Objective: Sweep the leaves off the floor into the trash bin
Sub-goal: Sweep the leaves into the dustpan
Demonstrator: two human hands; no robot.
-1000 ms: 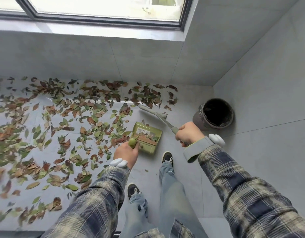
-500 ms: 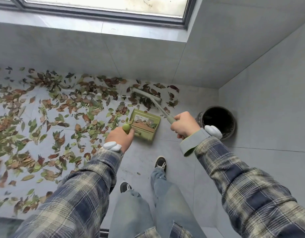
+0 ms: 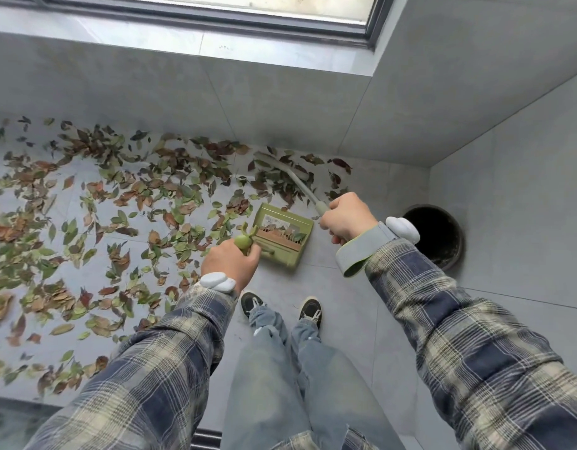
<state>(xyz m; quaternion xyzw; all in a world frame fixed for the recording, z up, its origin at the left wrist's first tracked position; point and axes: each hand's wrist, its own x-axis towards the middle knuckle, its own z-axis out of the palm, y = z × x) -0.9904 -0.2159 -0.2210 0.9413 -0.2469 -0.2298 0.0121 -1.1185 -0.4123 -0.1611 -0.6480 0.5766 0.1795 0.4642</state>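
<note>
Brown and green leaves (image 3: pixel 118 203) lie scattered over the grey tiled floor, mostly to the left. My left hand (image 3: pixel 230 263) grips the green knobbed handle of a green dustpan (image 3: pixel 282 235), which stands on the floor with some leaves inside. My right hand (image 3: pixel 347 217) grips the pale handle of a broom (image 3: pixel 300 183); its head rests among leaves near the back wall, beyond the dustpan. The dark round trash bin (image 3: pixel 439 237) stands open at the right, by the corner of the walls.
A grey wall with a window ledge (image 3: pixel 280 56) runs along the back, and a second wall closes the right side. My two feet in dark shoes (image 3: pixel 280 308) stand just behind the dustpan. Bare floor tiles (image 3: pixel 361 287) lie between the dustpan and the bin.
The broom head has moved farther away, from beside the dustpan to the leaves near the back wall. My view has tilted down. The left hand still holds the dustpan in place.
</note>
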